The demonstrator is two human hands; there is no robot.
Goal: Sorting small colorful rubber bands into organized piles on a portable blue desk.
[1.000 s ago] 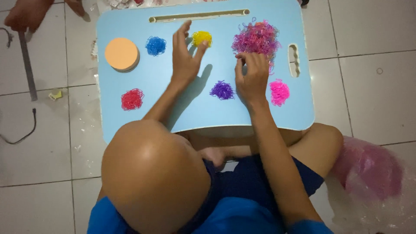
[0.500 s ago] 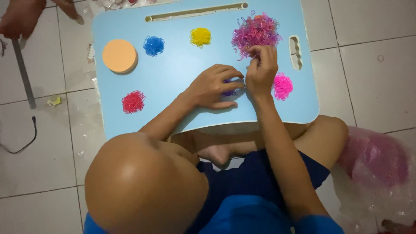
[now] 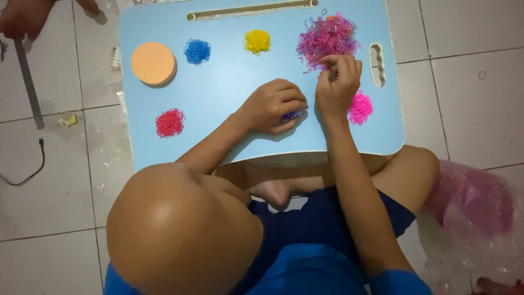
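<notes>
My left hand point(image 3: 273, 106) rests curled on the light blue lap table point(image 3: 229, 76), its fingers closed over a small purple pile of rubber bands point(image 3: 291, 115). My right hand point(image 3: 337, 82) is raised just right of it. Its fingertips pinch strands at the lower edge of a big mixed pink-purple heap of bands point(image 3: 326, 37). A bright pink pile point(image 3: 361, 108) lies right of my right wrist. Sorted piles of yellow point(image 3: 257, 41), blue point(image 3: 197, 51) and red point(image 3: 170, 122) bands sit further left.
An orange round disc point(image 3: 153, 63) lies at the table's far left. Another person's hand point(image 3: 22, 16) is at the top left, over a metal ruler point(image 3: 30, 82) on the tiled floor. A dark cable point(image 3: 27, 175) lies left, a pink plastic bag point(image 3: 469, 202) right.
My left hand left the yellow pile, came back toward me and closed on the purple pile. My right hand rose from the table to the mixed heap.
</notes>
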